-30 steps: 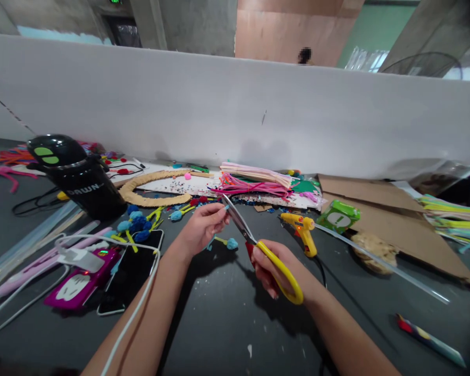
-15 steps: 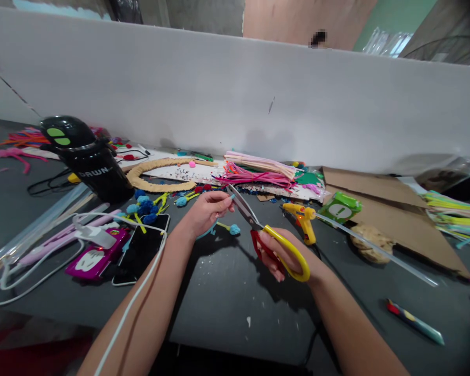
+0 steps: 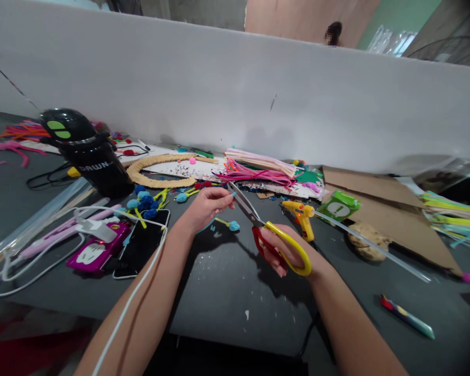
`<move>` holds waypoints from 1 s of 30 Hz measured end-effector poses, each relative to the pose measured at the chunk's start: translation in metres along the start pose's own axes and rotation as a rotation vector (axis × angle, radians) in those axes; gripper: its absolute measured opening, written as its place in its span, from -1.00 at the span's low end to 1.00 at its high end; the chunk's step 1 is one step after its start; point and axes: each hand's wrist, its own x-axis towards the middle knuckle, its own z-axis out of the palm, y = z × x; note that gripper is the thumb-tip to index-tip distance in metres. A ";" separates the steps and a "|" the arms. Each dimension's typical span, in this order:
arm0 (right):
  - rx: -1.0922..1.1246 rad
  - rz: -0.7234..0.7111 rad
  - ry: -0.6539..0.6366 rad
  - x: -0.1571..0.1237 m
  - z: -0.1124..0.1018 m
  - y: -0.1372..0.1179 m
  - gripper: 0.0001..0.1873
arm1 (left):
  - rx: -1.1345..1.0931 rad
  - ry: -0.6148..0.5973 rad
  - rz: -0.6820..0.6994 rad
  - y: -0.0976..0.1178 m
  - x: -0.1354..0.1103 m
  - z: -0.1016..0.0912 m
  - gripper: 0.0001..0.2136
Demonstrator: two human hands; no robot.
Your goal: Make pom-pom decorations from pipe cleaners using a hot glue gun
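My right hand (image 3: 288, 256) grips scissors (image 3: 258, 222) with yellow and red handles. The blades are slightly apart and point up and to the left. My left hand (image 3: 207, 204) pinches a thin light-blue pipe cleaner piece (image 3: 232, 194) right at the blade tips. Its blue length hangs down below my palm. A yellow stick with a blue pom-pom (image 3: 234, 225) lies on the dark table (image 3: 219, 292) just under the scissors. A white cable (image 3: 133, 297) runs along my left forearm.
A yellow glue gun (image 3: 302, 216) and green box (image 3: 339, 206) lie right of the scissors. Phone (image 3: 139, 245), magenta device (image 3: 96, 250), black jug (image 3: 88, 156), pom-poms and a cardboard ring (image 3: 156, 180) sit left. Pipe cleaners (image 3: 258, 175), cardboard sheets (image 3: 379, 203), white partition (image 3: 235, 104) behind.
The view has tilted down a little, showing the table's near edge. Both hands have kept their grips, with the scissors staying at the blue piece.
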 end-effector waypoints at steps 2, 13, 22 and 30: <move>-0.016 -0.006 0.001 0.000 0.000 0.000 -0.49 | 0.022 0.005 0.007 0.001 0.000 0.000 -0.79; -0.066 -0.046 0.032 -0.002 0.006 -0.001 -0.49 | 0.044 0.022 0.016 0.001 -0.001 0.002 -0.77; -0.043 -0.065 0.109 0.004 0.004 0.005 -0.54 | 0.014 0.059 -0.004 0.002 0.000 0.003 -0.77; -0.013 -0.216 0.281 0.008 -0.012 0.010 -0.53 | 0.079 0.122 0.013 -0.001 0.002 0.000 -0.74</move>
